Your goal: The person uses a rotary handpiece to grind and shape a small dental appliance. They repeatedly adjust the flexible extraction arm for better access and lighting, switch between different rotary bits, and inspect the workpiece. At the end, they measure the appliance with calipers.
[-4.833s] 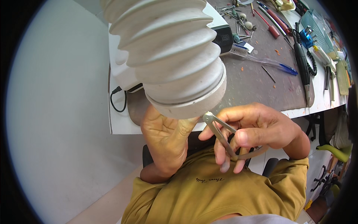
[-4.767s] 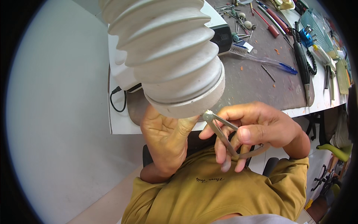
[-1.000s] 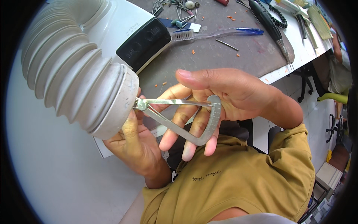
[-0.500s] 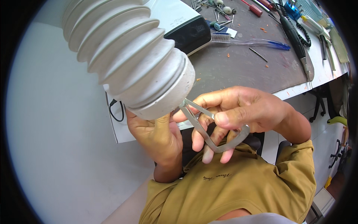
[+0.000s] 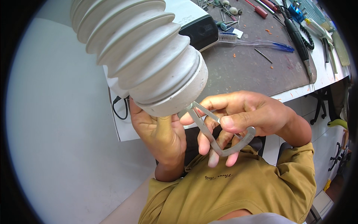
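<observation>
My right hand [image 5: 253, 112] is closed on a small metal caliper [image 5: 209, 130], with the thumb pressed on one arm and the other fingers spread behind its curved end. The caliper's narrow end reaches up to the rim of a white ribbed hose [image 5: 149, 56]. Under that rim, my left hand [image 5: 160, 136] is raised with the thumb bent inward. The hose hides its fingertips and whatever they hold. A small pale bit shows by the caliper's tips, too covered to name.
On the bench's grey mat [image 5: 253, 74] lie a toothbrush [image 5: 257, 43], a thin metal pin [image 5: 263, 56], several grinding burs [image 5: 225, 15] and orange shavings. A black handpiece [image 5: 296, 35] with a coiled cord rests at the right. A black-and-white box [image 5: 199, 31] stands behind the hose.
The hose, hands and bench all sit slightly farther right in the picture, the hose most of all. The grip on the caliper looks the same.
</observation>
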Motion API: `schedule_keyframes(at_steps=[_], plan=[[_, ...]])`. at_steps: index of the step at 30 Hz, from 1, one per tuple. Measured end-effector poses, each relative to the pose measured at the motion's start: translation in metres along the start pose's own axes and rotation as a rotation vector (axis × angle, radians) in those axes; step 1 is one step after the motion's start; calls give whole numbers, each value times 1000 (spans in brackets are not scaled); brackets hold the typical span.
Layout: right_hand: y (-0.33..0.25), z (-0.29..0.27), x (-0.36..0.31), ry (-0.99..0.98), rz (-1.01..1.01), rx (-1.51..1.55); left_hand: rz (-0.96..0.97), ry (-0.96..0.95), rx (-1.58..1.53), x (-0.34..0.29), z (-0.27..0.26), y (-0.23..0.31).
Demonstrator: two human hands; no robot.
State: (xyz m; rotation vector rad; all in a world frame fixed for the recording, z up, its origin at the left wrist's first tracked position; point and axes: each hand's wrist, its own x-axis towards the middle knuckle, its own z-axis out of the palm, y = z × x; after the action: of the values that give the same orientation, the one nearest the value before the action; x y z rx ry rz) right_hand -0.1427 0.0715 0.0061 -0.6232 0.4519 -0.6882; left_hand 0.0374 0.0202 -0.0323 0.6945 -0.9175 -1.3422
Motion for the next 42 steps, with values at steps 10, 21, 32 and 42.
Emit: schedule_keyframes(at_steps=[10, 21, 32, 42], plan=[[-3, 1, 0, 12, -14, -13, -89, -81, -28, 0, -11, 3], [-5, 1, 1, 6, -37, -47, -62, -42, -20, -4, -10, 1], [-9, -2, -3, 98, -92, 17, -112, -88, 39, -8, 4, 6], [-7, -5, -5, 116, -103, -29, -58, -163, 48, -2, -7, 5]])
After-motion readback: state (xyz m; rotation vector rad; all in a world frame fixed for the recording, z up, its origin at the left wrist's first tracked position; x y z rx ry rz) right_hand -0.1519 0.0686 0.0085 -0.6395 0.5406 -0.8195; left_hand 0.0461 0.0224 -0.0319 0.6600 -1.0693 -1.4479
